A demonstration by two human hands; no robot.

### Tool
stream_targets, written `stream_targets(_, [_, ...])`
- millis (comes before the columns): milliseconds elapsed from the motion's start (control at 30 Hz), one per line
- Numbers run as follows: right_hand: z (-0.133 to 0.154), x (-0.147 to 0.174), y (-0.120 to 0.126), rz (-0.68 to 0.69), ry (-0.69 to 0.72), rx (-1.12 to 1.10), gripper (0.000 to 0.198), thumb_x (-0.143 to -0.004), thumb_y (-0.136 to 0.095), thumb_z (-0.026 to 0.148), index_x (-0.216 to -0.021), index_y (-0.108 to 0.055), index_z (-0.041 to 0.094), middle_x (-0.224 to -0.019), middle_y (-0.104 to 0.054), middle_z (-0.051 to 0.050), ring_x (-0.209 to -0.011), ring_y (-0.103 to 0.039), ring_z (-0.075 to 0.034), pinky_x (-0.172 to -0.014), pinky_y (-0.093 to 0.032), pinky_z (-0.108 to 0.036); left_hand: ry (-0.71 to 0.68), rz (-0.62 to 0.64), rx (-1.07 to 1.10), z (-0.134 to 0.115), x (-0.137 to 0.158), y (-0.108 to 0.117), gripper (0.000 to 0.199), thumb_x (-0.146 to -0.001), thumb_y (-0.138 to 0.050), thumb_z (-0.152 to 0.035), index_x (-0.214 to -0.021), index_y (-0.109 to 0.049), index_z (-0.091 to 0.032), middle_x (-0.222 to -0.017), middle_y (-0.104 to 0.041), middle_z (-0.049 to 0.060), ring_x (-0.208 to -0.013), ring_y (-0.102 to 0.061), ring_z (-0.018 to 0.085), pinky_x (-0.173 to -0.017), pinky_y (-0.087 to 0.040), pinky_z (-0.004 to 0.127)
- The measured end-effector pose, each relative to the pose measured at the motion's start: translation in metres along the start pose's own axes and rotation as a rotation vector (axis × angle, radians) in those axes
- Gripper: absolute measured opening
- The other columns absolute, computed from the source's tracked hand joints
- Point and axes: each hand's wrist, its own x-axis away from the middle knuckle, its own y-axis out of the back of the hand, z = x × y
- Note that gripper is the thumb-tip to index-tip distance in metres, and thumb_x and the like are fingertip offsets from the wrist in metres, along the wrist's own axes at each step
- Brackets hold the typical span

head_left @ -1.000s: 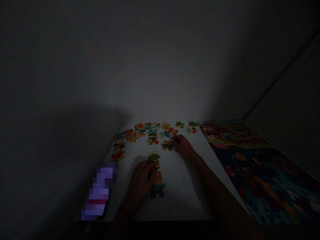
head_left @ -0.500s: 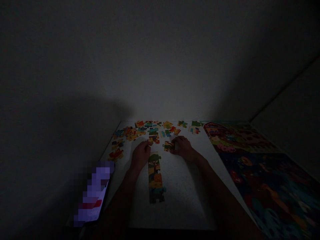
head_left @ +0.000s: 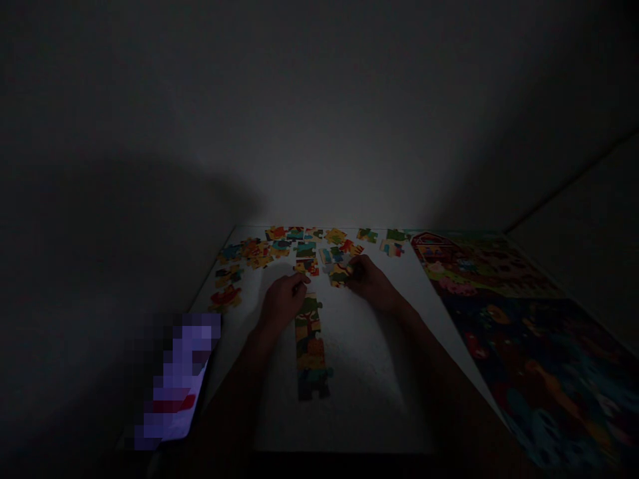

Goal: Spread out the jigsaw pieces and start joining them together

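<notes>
My right hand (head_left: 373, 285) grips the right edge of a yellow, green and dark-red jigsaw piece (head_left: 340, 275) between bent fingers. My left hand (head_left: 283, 303) is loosely curled, its index finger and thumb slightly apart, and nothing shows between them. Its fingertips are just below a yellow-and-red jigsaw piece (head_left: 308, 267) and over the upper end of a joined puzzle strip (head_left: 310, 346). That strip runs toward me and pictures a tree, with blue-green at its near end. Dim light hides the finer detail.
Several loose jigsaw pieces (head_left: 257, 251) lie along the far and left parts of the white table (head_left: 364, 392). A lit phone (head_left: 187, 406), partly pixelated, stands at the left edge. Two colourful assembled pictures (head_left: 519, 339) cover the right side. A wall (head_left: 319, 133) rises behind.
My left hand has shifted right, away from the yellow-and-red piece toward the strip's top. The piece in my right hand has turned slightly and moved a little. The view has tilted slightly.
</notes>
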Motion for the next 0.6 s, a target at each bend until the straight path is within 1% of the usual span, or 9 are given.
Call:
stream_targets(67, [0.000, -0.001, 0.001, -0.035, -0.039, -0.073, 0.037, -0.071, -0.070, 0.034, -0.101, -0.050, 0.025, -0.071, -0.057, 0.006, -0.061, -0.052, -0.013, -0.053, -0.040, -0.024, -0.025, 0.009, 0.007, 0.000, 0.001, 0.000, 0.029, -0.084, -0.052, -0.013, -0.097, -0.075, -0.023, -0.082, -0.071, 0.002, -0.077, -0.066, 0.019, -0.072, -0.048, 0.028])
stream_targets(133, [0.003, -0.003, 0.004, -0.096, -0.065, -0.126, 0.035, -0.071, -0.069, 0.038, -0.097, -0.051, 0.024, -0.070, -0.058, 0.006, -0.058, -0.054, -0.013, -0.053, -0.042, -0.025, -0.053, 0.017, 0.015, 0.001, 0.002, -0.001, 0.027, -0.084, -0.053, -0.013, -0.098, -0.075, -0.023, -0.080, -0.069, 0.002, -0.077, -0.065, 0.018, -0.071, -0.048, 0.027])
stream_targets(233, [0.005, -0.007, 0.017, -0.229, -0.075, -0.203, 0.034, -0.070, -0.070, 0.044, -0.091, -0.054, 0.023, -0.073, -0.060, 0.003, -0.058, -0.057, -0.014, -0.055, -0.046, -0.027, -0.097, 0.025, 0.028, 0.002, 0.004, -0.002, 0.025, -0.086, -0.055, -0.014, -0.098, -0.075, -0.023, -0.078, -0.068, 0.001, -0.073, -0.064, 0.017, -0.071, -0.048, 0.027])
stream_targets(300, [0.003, -0.009, 0.031, -0.345, -0.090, -0.196, 0.032, -0.069, -0.070, 0.046, -0.087, -0.057, 0.022, -0.073, -0.061, 0.002, -0.060, -0.059, -0.016, -0.056, -0.047, -0.029, -0.128, 0.026, 0.033, 0.002, 0.005, -0.003, 0.025, -0.086, -0.055, -0.013, -0.099, -0.074, -0.023, -0.080, -0.069, 0.001, -0.075, -0.065, 0.016, -0.073, -0.049, 0.027])
stream_targets(367, [-0.004, -0.009, 0.045, -0.483, -0.099, -0.131, 0.027, -0.070, -0.068, 0.044, -0.084, -0.061, 0.022, -0.074, -0.063, -0.001, -0.065, -0.062, -0.019, -0.060, -0.048, -0.032, -0.164, 0.025, 0.031, 0.001, 0.004, -0.003, 0.024, -0.085, -0.057, -0.011, -0.098, -0.074, -0.023, -0.086, -0.071, 0.001, -0.081, -0.066, 0.017, -0.079, -0.050, 0.029])
stream_targets(467, [-0.018, -0.005, 0.064, -0.660, -0.120, 0.083, 0.020, -0.074, -0.065, 0.039, -0.084, -0.064, 0.023, -0.077, -0.065, -0.004, -0.073, -0.063, -0.022, -0.068, -0.049, -0.036, -0.214, 0.018, 0.016, 0.001, 0.003, -0.003, 0.024, -0.082, -0.059, -0.009, -0.095, -0.073, -0.022, -0.094, -0.073, 0.002, -0.091, -0.066, 0.020, -0.089, -0.049, 0.034])
stream_targets(533, [-0.025, -0.002, 0.072, -0.694, -0.141, 0.250, 0.017, -0.078, -0.062, 0.038, -0.084, -0.065, 0.022, -0.078, -0.066, -0.006, -0.076, -0.063, -0.024, -0.072, -0.048, -0.039, -0.229, 0.005, 0.004, 0.002, 0.003, -0.003, 0.023, -0.082, -0.058, -0.008, -0.093, -0.073, -0.022, -0.095, -0.073, 0.003, -0.093, -0.066, 0.021, -0.091, -0.049, 0.036])
stream_targets(600, [-0.028, 0.000, 0.075, -0.702, -0.126, 0.411, 0.015, -0.081, -0.058, 0.034, -0.086, -0.065, 0.022, -0.084, -0.067, -0.009, -0.084, -0.063, -0.027, -0.079, -0.047, -0.044, -0.229, -0.012, -0.006, 0.003, 0.002, -0.004, 0.024, -0.083, -0.056, -0.009, -0.094, -0.073, -0.021, -0.096, -0.073, 0.004, -0.094, -0.066, 0.022, -0.092, -0.049, 0.038])
